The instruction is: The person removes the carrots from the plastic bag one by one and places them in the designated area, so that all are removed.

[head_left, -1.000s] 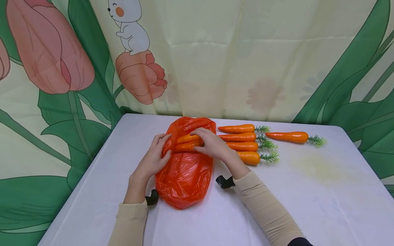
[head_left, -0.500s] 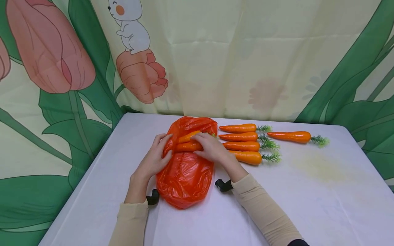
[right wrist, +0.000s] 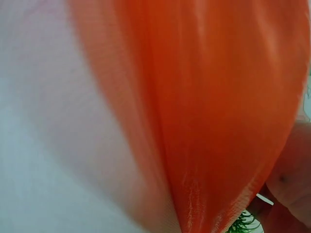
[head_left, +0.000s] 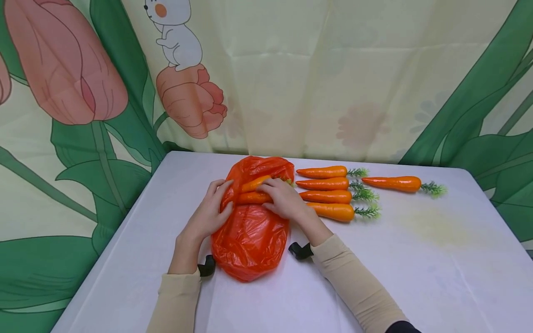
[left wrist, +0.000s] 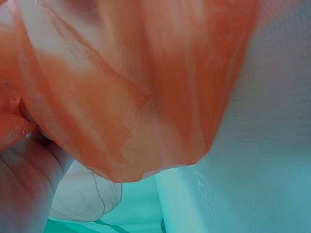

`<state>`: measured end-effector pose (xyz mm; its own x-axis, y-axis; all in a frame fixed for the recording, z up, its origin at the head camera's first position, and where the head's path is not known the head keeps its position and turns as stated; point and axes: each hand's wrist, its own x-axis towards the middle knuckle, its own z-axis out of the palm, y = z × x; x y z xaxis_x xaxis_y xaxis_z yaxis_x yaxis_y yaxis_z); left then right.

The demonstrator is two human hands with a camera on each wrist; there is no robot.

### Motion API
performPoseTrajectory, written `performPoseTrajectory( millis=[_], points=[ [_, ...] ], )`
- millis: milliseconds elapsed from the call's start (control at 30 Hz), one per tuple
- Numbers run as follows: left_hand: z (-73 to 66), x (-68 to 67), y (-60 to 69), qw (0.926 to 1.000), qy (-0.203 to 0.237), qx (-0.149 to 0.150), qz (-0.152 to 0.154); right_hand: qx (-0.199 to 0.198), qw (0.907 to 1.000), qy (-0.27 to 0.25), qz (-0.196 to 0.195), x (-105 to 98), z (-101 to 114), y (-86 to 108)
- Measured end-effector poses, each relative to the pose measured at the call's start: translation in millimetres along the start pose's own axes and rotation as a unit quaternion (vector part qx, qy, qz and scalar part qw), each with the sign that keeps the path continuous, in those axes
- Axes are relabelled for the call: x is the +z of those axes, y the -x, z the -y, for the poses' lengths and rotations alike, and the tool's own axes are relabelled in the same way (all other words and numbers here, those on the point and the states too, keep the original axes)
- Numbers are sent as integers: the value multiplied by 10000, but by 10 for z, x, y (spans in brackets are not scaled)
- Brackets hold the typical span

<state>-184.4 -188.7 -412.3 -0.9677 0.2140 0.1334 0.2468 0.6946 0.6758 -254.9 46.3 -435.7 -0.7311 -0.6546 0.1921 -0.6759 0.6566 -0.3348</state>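
A thin red plastic bag (head_left: 250, 249) lies on the table with its mouth spread. Two orange carrots show in the mouth, an upper carrot (head_left: 255, 184) and a lower carrot (head_left: 252, 198). My left hand (head_left: 207, 213) holds the bag's left edge, thumb and fingers bent on the plastic. From the right, my right hand (head_left: 288, 200) grips the lower carrot near its thick end; its fingertips are partly hidden. In the left wrist view, the bag fills most of the picture. Green leaves (right wrist: 243, 223) peek out below the bag in the right wrist view.
Several carrots with green tops lie in a stack of rows right of the bag, the nearest one (head_left: 335, 212) partly behind my right wrist. Another carrot (head_left: 393, 183) lies apart, farther right. The white table (head_left: 416, 277) ends at a printed curtain (head_left: 275, 92).
My right hand has shifted slightly, its thumb and fingers closing in on the lower carrot. A green tuft now shows beyond its fingers. My left hand stays on the bag's edge.
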Motion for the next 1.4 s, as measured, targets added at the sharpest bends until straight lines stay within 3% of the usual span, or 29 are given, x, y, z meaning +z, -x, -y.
performPoseTrajectory(
  millis=[333, 733, 1400],
  points=[
    [4, 0, 7, 10000, 66, -20, 7, 195, 9996, -141, 120, -2, 28, 8],
    [6, 8, 20, 9999, 88, 124, -60, 3, 10000, -2, -10, -54, 7, 51],
    [-1, -17, 9, 9999, 86, 34, -42, 257, 9992, 83, -295, -608, -82, 253]
  ],
)
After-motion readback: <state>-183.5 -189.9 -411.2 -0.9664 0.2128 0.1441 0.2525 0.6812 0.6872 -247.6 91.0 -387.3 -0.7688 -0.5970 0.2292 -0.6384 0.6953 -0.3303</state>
